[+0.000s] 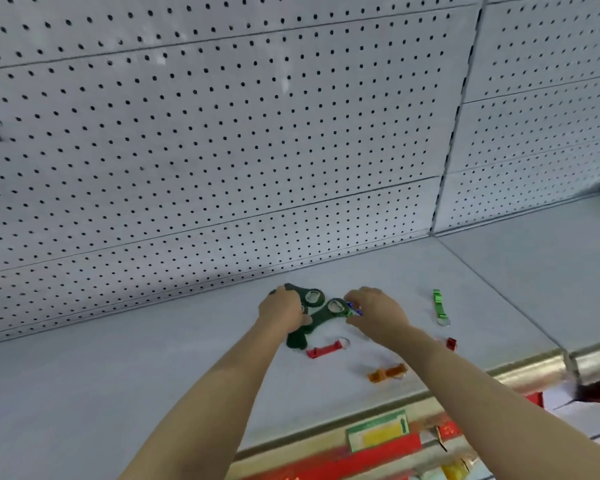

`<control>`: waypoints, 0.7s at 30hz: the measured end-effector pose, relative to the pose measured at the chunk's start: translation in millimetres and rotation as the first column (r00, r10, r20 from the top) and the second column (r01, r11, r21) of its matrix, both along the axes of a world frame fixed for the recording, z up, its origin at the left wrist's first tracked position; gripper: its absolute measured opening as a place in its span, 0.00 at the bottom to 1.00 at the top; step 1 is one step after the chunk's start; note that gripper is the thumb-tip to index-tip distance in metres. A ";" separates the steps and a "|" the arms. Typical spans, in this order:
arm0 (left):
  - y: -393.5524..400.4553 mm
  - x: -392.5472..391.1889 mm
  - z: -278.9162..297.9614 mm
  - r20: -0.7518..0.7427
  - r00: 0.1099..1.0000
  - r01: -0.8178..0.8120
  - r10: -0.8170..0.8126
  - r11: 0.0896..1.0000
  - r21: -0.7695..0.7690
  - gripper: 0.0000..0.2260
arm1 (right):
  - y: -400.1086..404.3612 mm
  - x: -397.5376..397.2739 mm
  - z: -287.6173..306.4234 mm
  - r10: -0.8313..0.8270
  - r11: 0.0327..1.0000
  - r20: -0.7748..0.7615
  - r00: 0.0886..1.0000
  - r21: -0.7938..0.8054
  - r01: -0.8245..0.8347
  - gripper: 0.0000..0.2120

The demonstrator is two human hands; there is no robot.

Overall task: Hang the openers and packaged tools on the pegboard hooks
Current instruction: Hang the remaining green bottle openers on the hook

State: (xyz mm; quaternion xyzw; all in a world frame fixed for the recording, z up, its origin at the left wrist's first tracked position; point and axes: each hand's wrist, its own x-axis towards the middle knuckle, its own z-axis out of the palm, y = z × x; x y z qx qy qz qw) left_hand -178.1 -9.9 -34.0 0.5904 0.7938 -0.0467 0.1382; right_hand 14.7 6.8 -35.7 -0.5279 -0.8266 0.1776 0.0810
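The left hand (280, 311) curls its fingers round the dark green openers (321, 315) on the grey shelf (118, 375), while the right hand (373, 311), at their 3 o'clock, pinches a small blue-and-green opener (354, 310). Loose on the shelf lie a red opener (324, 349) at 6 o'clock, an orange opener (387, 373) at 5 and a green opener (440, 306) at 3; the pegboard (222, 133) rises at 12. No writing on the shelf-edge label (378, 429) is legible.

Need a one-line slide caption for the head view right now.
Both hands, left and right, gather dark green openers off the shelf below a bare pegboard.
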 end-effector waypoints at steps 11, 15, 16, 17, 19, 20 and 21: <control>-12.4 -2.9 -10.6 0.173 0.979 -0.104 0.107 0.994 -0.022 0.24 | 51.0 -22.4 -13.9 0.140 0.987 0.150 0.979 -0.098 -0.127 0.30; -26.9 -0.7 -14.4 0.163 0.976 -0.153 0.141 0.986 0.060 0.22 | 54.9 -31.2 -18.8 0.180 0.983 0.153 0.972 -0.064 -0.172 0.29; -30.1 0.2 -15.4 0.160 0.976 -0.163 0.149 0.983 0.078 0.22 | 56.1 -33.2 -18.7 0.189 0.982 0.169 0.967 -0.052 -0.182 0.28; -33.2 1.4 -15.9 0.165 0.973 -0.178 0.161 0.980 0.092 0.22 | 56.9 -34.7 -18.0 0.194 0.981 0.189 0.962 -0.036 -0.191 0.28; -40.3 4.0 -16.0 0.192 0.962 -0.218 0.194 0.969 0.114 0.23 | 56.2 -36.8 -16.7 0.195 0.980 0.212 0.957 -0.011 -0.197 0.29; -44.1 4.8 -15.8 0.205 0.956 -0.238 0.208 0.962 0.133 0.23 | 55.0 -37.2 -16.3 0.193 0.981 0.208 0.959 -0.006 -0.196 0.29; -47.9 5.1 -15.9 0.218 0.951 -0.256 0.219 0.953 0.162 0.23 | 53.1 -37.0 -16.2 0.193 0.980 0.197 0.961 -0.002 -0.197 0.28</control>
